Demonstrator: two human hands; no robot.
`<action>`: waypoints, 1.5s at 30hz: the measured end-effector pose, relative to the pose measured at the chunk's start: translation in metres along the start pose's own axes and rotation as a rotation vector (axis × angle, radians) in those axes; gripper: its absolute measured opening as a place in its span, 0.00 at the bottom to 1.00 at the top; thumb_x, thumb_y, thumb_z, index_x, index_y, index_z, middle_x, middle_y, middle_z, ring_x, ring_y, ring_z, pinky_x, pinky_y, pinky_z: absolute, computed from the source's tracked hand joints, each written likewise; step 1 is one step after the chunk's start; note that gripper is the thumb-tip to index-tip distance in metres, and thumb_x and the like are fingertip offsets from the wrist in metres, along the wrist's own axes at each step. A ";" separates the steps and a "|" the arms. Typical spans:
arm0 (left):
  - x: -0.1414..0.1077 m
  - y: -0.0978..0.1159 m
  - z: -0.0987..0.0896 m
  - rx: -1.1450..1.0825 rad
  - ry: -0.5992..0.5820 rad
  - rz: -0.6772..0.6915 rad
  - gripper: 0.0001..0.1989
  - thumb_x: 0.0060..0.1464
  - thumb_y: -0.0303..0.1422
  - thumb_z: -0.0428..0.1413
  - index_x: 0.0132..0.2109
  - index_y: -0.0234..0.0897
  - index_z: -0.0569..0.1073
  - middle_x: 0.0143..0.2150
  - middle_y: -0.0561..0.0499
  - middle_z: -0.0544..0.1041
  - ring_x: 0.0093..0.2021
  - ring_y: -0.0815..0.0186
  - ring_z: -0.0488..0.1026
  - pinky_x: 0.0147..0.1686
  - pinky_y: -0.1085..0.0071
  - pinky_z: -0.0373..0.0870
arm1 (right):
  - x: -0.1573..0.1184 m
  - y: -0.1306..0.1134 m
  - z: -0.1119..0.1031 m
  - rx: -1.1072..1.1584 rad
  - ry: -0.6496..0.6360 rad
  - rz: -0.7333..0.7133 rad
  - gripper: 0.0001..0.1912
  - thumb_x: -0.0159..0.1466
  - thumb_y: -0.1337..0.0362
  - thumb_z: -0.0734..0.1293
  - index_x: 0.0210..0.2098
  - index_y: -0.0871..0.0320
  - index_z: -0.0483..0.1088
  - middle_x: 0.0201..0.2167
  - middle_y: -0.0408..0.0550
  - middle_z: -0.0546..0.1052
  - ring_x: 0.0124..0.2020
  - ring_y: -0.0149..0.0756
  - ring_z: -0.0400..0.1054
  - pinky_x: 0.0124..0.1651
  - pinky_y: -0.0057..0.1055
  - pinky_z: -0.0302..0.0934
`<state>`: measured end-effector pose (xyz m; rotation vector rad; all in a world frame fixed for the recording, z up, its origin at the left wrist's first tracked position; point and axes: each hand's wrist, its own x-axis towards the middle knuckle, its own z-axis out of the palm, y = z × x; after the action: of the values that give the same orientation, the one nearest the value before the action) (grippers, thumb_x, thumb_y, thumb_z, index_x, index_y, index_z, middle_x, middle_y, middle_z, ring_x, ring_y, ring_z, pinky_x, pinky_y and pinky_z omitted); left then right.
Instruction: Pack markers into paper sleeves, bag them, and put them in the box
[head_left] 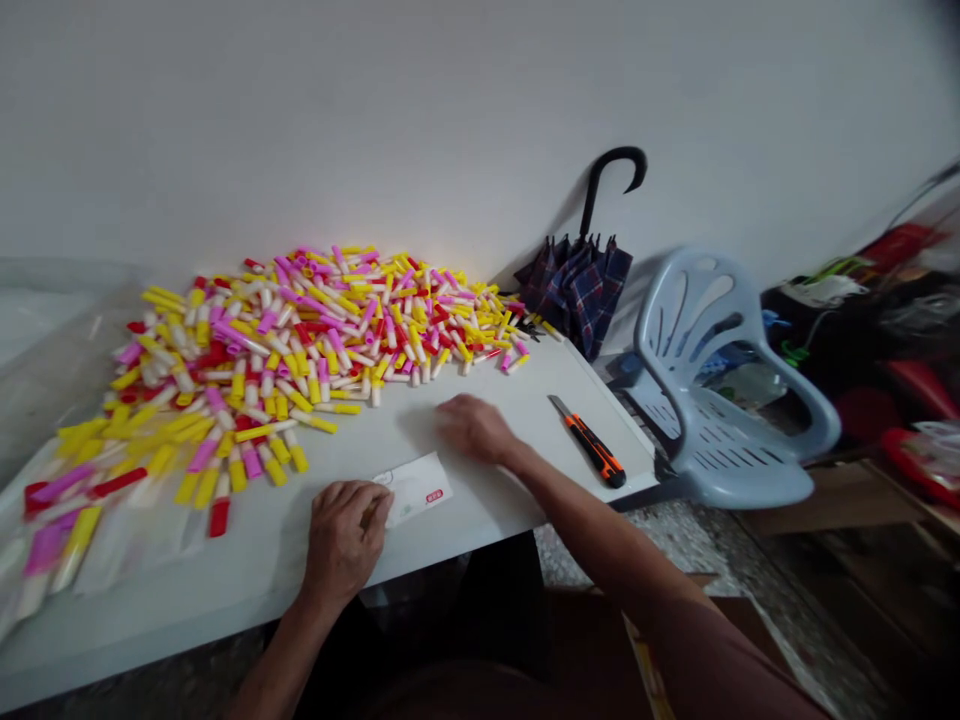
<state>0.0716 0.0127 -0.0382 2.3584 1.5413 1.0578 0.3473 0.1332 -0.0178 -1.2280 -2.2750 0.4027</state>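
Note:
My left hand (346, 532) is at the table's near edge, its fingers curled over the left end of a small flat white packet (411, 490) with a red printed mark. The fingertips hide that end of the packet. My right hand (474, 428) is just beyond the packet, over the white table (517, 410), smeared by motion; whether it holds anything does not show. Past it spreads a large heap of small plastic tubes (322, 330), whitish with yellow, pink or red ends. An orange and black utility knife (589, 440) lies to the right, blade out.
A dark plaid umbrella (581, 285) with a hooked handle leans on the wall at the table's far right corner. A grey-blue plastic chair (739, 440) stands right of the table. Clear plastic sheeting (60, 350) lies at the left; assorted goods (885, 350) crowd the far right.

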 end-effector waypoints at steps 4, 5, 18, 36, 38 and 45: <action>-0.002 0.001 0.000 0.000 -0.027 -0.014 0.12 0.64 0.43 0.62 0.48 0.42 0.75 0.46 0.48 0.80 0.47 0.53 0.74 0.52 0.53 0.66 | 0.014 0.061 -0.057 -0.217 0.264 0.825 0.18 0.72 0.52 0.64 0.51 0.59 0.75 0.45 0.58 0.81 0.47 0.48 0.75 0.48 0.38 0.66; -0.003 0.002 -0.001 0.004 -0.044 -0.023 0.14 0.62 0.43 0.63 0.49 0.42 0.75 0.47 0.48 0.80 0.48 0.52 0.73 0.53 0.52 0.66 | 0.019 0.071 -0.064 -0.225 0.258 0.931 0.20 0.71 0.51 0.65 0.53 0.59 0.73 0.47 0.59 0.81 0.48 0.49 0.75 0.48 0.38 0.66; -0.007 0.011 -0.011 -0.094 -0.101 -0.052 0.18 0.61 0.32 0.59 0.57 0.37 0.72 0.54 0.44 0.77 0.54 0.51 0.70 0.58 0.52 0.67 | 0.032 0.082 -0.061 -0.245 0.184 1.036 0.21 0.63 0.63 0.69 0.54 0.65 0.75 0.53 0.71 0.78 0.54 0.60 0.74 0.53 0.45 0.67; 0.006 -0.002 -0.013 -0.253 -0.079 -0.081 0.07 0.67 0.34 0.55 0.38 0.40 0.75 0.40 0.49 0.78 0.44 0.58 0.72 0.49 0.58 0.67 | -0.066 -0.060 -0.044 0.466 -0.327 0.375 0.11 0.63 0.60 0.72 0.42 0.59 0.82 0.28 0.44 0.77 0.30 0.32 0.68 0.34 0.29 0.63; 0.003 0.001 -0.010 -0.288 -0.021 -0.085 0.07 0.67 0.34 0.55 0.39 0.40 0.75 0.39 0.49 0.78 0.44 0.58 0.72 0.49 0.58 0.68 | -0.056 -0.069 -0.033 0.429 -0.351 0.340 0.09 0.62 0.62 0.72 0.40 0.58 0.81 0.29 0.44 0.78 0.30 0.32 0.68 0.34 0.29 0.62; 0.001 0.005 -0.009 -0.326 0.019 -0.115 0.07 0.67 0.34 0.56 0.39 0.40 0.76 0.40 0.48 0.78 0.46 0.58 0.73 0.50 0.59 0.69 | -0.047 -0.098 0.011 0.606 -0.283 0.347 0.05 0.59 0.70 0.71 0.36 0.58 0.75 0.29 0.42 0.77 0.31 0.32 0.69 0.37 0.29 0.63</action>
<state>0.0703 0.0088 -0.0285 2.0252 1.3696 1.2025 0.2950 0.0404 0.0062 -1.2801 -1.9108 1.3533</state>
